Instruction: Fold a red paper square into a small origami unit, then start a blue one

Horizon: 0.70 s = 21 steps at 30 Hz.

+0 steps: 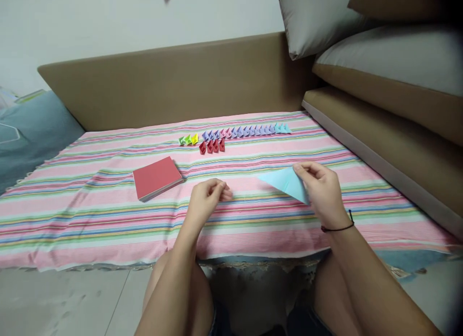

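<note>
My right hand (323, 189) pinches a light blue sheet of paper (285, 182), folded into a triangle with a crease near its middle. The paper is held above the striped cloth, its long point facing left. To the left of it, my left hand (209, 193) hovers with fingers curled together and nothing visible in them. A stack of square paper with a red sheet on top (157, 178) lies beyond my left hand. Farther back stand small folded paper shapes like boats: a long row of purple, pink and blue ones (246, 131), green and yellow ones (188, 140), and dark red ones (212, 146).
The striped cloth (108, 220) covers the low seat in front of my knees. A brown backrest (181, 85) closes off the far side. Large cushions (390, 61) are piled on the right, and a blue-grey cushion (39, 128) sits at the left.
</note>
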Available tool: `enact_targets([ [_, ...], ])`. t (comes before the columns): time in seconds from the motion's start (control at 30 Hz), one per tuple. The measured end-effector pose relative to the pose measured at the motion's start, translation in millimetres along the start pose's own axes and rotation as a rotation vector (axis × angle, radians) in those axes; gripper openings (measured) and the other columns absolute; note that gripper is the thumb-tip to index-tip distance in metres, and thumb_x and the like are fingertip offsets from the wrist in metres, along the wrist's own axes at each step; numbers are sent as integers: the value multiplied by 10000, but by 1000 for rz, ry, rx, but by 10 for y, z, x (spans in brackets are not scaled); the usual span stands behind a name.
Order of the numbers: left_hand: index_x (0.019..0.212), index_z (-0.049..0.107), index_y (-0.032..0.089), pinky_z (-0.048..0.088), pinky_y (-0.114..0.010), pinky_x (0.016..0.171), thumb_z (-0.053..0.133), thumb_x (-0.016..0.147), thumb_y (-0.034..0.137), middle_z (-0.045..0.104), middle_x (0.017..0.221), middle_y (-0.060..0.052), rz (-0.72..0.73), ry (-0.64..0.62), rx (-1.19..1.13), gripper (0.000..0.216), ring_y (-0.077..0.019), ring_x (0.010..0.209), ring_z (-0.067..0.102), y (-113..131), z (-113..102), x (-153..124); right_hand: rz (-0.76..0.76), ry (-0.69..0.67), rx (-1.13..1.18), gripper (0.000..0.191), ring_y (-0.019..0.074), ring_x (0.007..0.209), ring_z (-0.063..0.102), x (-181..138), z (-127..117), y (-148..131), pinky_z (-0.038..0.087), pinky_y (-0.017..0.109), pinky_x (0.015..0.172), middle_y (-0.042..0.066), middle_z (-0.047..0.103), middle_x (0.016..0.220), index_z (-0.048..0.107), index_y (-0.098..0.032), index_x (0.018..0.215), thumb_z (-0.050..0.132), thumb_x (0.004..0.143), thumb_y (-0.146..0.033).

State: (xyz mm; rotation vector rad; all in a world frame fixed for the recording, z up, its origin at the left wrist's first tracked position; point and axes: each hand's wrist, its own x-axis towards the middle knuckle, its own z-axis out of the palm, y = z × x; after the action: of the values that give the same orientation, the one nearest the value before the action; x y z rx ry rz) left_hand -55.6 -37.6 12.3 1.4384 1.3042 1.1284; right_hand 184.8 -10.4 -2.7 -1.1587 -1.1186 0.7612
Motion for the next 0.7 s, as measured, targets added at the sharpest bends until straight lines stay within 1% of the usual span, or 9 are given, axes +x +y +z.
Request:
enact_targets([
  [0.07, 805, 637, 146, 540, -304, 728, 547, 823, 380, 709, 808, -87, 116, 93, 69, 251, -193, 780, 679, 5, 43, -4, 6, -123, -23, 154, 164, 678, 582, -43, 31, -26, 440, 283, 642, 23, 647, 710, 659, -174, 746, 666, 735, -328],
  [0.1, 848, 654, 157, 527, -294, 762, 559, 819, 363, 708, 878, -83, 166, 87, 112, 229, -192, 846, 669, 11, 91, -11, 2, -204, -43, 151, 167, 684, 589, -92, 79, -42, 445, 284, 651, 25, 652, 710, 657, -173, 736, 658, 745, -324],
  [0.13, 899, 665, 170, 516, -285, 788, 581, 807, 343, 703, 941, -76, 188, 44, 145, 213, -189, 886, 659, 17, 148, -20, -26, -263, -56, 149, 166, 691, 592, -152, 141, -59, 447, 281, 655, 26, 655, 714, 654, -174, 721, 650, 755, -319],
  [0.2, 948, 662, 172, 510, -267, 777, 613, 787, 315, 701, 918, -66, 188, -34, 118, 221, -180, 871, 656, 23, 266, -42, -82, -366, -76, 139, 170, 741, 605, -278, 273, -85, 454, 279, 694, 30, 664, 757, 658, -176, 734, 623, 788, -299],
  [0.27, 882, 666, 156, 504, -256, 750, 617, 783, 296, 694, 848, -60, 177, -58, 90, 179, -170, 814, 652, 16, 353, -61, -123, -411, -94, 136, 165, 736, 602, -374, 368, -99, 455, 274, 690, 26, 650, 747, 655, -176, 733, 603, 807, -277],
  [0.37, 794, 669, 139, 486, -238, 671, 626, 773, 305, 680, 760, -54, 133, -46, 54, 173, -160, 734, 634, -6, 394, -75, -148, -422, -115, 134, 161, 726, 596, -437, 413, -101, 456, 272, 683, 24, 637, 738, 647, -179, 731, 581, 822, -253],
  [0.53, 758, 675, 125, 420, -204, 537, 663, 733, 351, 648, 641, -21, 20, -67, -61, 228, -118, 590, 576, 0, 361, -76, -182, -376, -149, 124, 164, 729, 591, -452, 404, -124, 450, 274, 683, 27, 634, 738, 644, -186, 731, 578, 822, -238],
  [0.6, 756, 684, 119, 408, -202, 520, 682, 710, 346, 650, 627, -19, -16, -75, -93, 232, -111, 565, 562, 16, 341, -76, -201, -347, -149, 120, 167, 736, 590, -455, 409, -138, 450, 279, 692, 28, 635, 743, 641, -191, 725, 581, 819, -236],
  [0.7, 754, 695, 112, 436, -213, 555, 705, 678, 313, 678, 651, -33, -51, -58, -110, 215, -122, 585, 589, 39, 287, -76, -176, -275, -111, 106, 173, 749, 595, -428, 394, -142, 459, 288, 703, 31, 641, 763, 640, -192, 739, 593, 809, -255],
])
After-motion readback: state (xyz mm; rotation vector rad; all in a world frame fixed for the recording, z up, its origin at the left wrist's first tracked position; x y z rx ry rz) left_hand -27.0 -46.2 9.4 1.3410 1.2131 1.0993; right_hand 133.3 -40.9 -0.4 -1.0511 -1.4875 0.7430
